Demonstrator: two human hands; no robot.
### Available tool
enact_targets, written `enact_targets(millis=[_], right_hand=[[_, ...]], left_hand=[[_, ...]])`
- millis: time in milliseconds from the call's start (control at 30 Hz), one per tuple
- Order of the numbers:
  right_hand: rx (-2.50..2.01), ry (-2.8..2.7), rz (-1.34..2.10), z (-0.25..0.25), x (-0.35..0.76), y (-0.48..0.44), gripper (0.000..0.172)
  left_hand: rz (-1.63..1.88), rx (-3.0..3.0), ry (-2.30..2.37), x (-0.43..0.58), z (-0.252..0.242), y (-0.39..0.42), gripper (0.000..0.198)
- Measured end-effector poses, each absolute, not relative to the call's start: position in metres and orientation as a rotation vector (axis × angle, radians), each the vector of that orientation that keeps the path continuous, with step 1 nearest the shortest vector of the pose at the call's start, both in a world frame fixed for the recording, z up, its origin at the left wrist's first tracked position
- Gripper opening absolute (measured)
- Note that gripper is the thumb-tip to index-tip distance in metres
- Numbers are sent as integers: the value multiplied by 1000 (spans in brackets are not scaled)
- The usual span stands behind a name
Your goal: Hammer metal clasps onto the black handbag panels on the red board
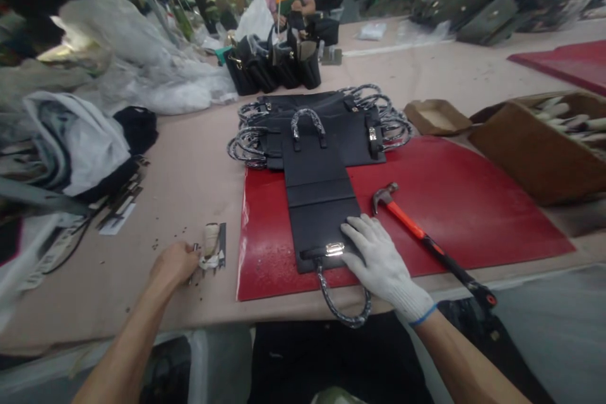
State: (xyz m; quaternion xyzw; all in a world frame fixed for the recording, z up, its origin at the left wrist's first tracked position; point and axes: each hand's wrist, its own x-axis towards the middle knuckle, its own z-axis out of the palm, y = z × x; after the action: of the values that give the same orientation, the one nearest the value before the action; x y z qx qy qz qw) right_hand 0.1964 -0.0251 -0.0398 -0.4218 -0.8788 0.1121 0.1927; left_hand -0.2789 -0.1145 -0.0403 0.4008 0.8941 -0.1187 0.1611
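Black bag panel (317,214) flat on red mat (449,202), at the near table edge.
Gloved right hand (379,259) spread open, pressing the panel beside its metal clasp (334,249); bare left hand (174,263) curled at a tape-wrapped tool (211,246), grip unclear. Clasp and handle (343,309) apparently fitted; hammer (426,240) idle alongside; stack of like panels (331,113) behind.

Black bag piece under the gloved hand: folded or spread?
Spread: the bag piece lies flat on the red mat, its fold lines open.

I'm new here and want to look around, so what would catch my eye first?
The bright red mat straight ahead, with a flat black leather bag panel lying on it. A white-gloved right hand rests flat on the panel's near end, and an orange-handled hammer lies beside it on the mat.
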Motion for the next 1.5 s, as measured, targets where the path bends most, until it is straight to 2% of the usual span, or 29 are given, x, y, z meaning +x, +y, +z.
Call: enact_targets(millis=[167,333,600,833,1067,1167,1233,1367,1500], right_hand=[[-1173,-2456,326,-41,197,-25,49],[-1167,-2455,312,-39,195,-24,49],[-1163,-2435,319,-39,194,-24,47],[-1155,-2435,289,-41,194,-22,46],[-1090,-2385,225,-54,196,-15,48],[-1084,-2394,215,-54,196,-14,48],[-1093,-2406,220,-51,196,-16,48],[-1124,-2417,257,-46,196,-20,47],[-1146,-2420,267,-43,196,-23,46]], left_hand=[[-336,1109,2598,-263,-27,-116,33],[-100,1203,2659,-232,-17,-110,43],[-134,1108,2717,-224,-19,-88,58],[-76,1079,2570,-242,-24,-79,30],[295,1095,2542,-243,-10,-98,22],[475,1115,2532,-244,-4,-115,29],[755,1092,2445,-239,-4,-124,38],[1483,862,1928,-210,-21,-131,60],[1643,877,1802,-174,-36,-130,55]])
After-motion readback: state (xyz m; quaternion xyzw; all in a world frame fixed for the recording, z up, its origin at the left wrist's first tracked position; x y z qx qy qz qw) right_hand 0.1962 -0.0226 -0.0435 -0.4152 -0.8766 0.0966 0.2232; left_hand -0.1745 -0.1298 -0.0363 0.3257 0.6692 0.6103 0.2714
